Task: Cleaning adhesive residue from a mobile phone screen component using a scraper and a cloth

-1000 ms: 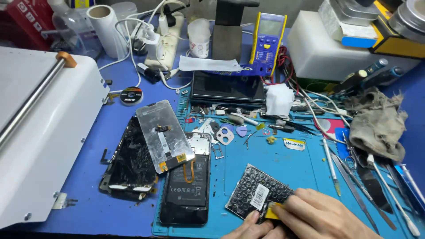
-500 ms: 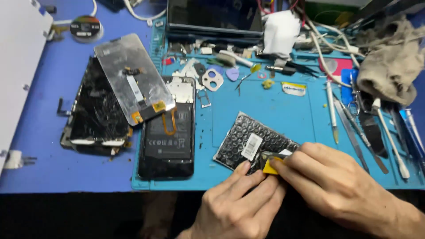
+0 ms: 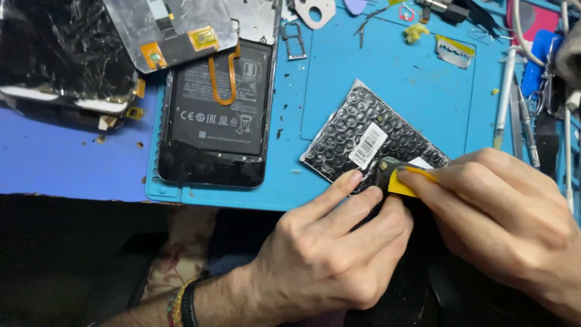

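Observation:
A black bubble-wrap pouch (image 3: 357,130) with a white label lies on the blue work mat (image 3: 387,72). My left hand (image 3: 330,248) presses its near edge with the index and middle fingertips. Pinched between the thumb and fingers of my right hand (image 3: 502,212) is a small yellow pick (image 3: 404,183), its tip at the pouch's corner. An opened black phone (image 3: 215,109) with its battery exposed and an orange flex loop lies to the left on the mat.
A cracked black screen (image 3: 60,54) and a grey display panel (image 3: 169,24) lie at the upper left. Tweezers and screwdrivers (image 3: 514,103) line the mat's right side. Small metal parts and a SIM tray (image 3: 292,39) sit near the top. The table's front edge runs below the mat.
The view has tilted down and closer, so the bench's back is out of sight. Both hands stay on the pouch's near corner, with the yellow pick still pinched.

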